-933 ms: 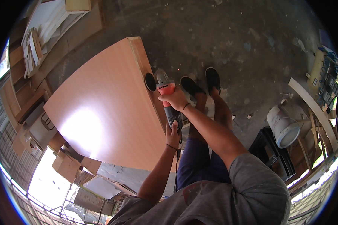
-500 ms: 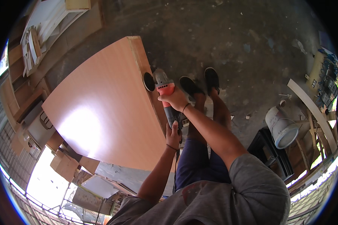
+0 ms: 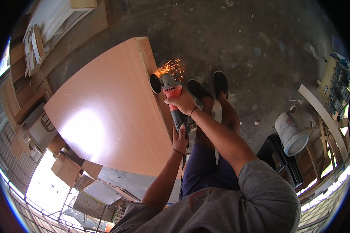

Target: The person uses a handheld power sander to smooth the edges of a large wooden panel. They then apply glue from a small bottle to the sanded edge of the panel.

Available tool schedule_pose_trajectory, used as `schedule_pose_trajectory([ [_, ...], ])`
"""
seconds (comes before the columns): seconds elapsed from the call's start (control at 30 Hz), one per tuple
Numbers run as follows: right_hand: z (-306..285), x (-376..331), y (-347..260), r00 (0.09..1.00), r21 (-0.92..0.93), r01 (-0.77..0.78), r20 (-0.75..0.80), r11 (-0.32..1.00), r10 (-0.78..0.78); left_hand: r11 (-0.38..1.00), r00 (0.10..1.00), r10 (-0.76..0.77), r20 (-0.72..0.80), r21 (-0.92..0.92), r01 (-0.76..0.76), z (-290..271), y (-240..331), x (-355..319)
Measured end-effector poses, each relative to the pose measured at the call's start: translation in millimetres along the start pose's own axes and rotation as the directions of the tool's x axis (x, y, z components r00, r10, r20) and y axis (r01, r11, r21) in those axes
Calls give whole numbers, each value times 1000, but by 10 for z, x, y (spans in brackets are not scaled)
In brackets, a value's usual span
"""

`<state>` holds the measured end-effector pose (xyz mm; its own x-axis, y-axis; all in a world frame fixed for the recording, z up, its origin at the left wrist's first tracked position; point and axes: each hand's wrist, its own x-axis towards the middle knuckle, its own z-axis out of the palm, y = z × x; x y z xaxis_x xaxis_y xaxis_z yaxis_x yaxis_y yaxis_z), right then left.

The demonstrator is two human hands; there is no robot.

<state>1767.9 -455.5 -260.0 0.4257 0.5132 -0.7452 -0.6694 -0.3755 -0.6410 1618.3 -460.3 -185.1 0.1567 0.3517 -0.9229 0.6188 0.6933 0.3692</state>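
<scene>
One angle grinder [image 3: 173, 92] occupies centre frame in my remote view, the right hand [image 3: 184, 103] grasping its front, the left hand [image 3: 179, 139] its rear. Its long axis runs near vertical, top leaning left. The disc [image 3: 155, 84] lies upper left of the right hand, the nearer one, against the panel [image 3: 112, 85] edge; sparks [image 3: 169, 69] spray above.

Lettering and signs, none legible, faint reddish marking [image 3: 200, 199] on the front of the grey shirt [image 3: 241, 206], too indistinct to read
</scene>
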Motion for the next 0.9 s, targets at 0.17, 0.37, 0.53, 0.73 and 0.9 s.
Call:
schedule_pose_trajectory([
  [0.17,-11,-2,98,1000,-7,-10,-14,1000,10,999,999,32,-26,41,-31,46,-95,-23],
  [0.37,-83,6,-93,999,-22,-21,44,1000,21,997,998,64,14,41,-64,87,-59,38],
  [0.53,-90,36,-37,998,-25,38,52,999,-36,998,999,44,16,33,-45,100,-86,44],
  [0.73,-123,70,-81,996,-21,-4,89,1000,6,997,997,69,32,40,-71,135,-71,78],
  [0.9,-105,46,-79,997,-55,-3,73,998,7,993,993,110,32,35,-111,139,-91,73],
])
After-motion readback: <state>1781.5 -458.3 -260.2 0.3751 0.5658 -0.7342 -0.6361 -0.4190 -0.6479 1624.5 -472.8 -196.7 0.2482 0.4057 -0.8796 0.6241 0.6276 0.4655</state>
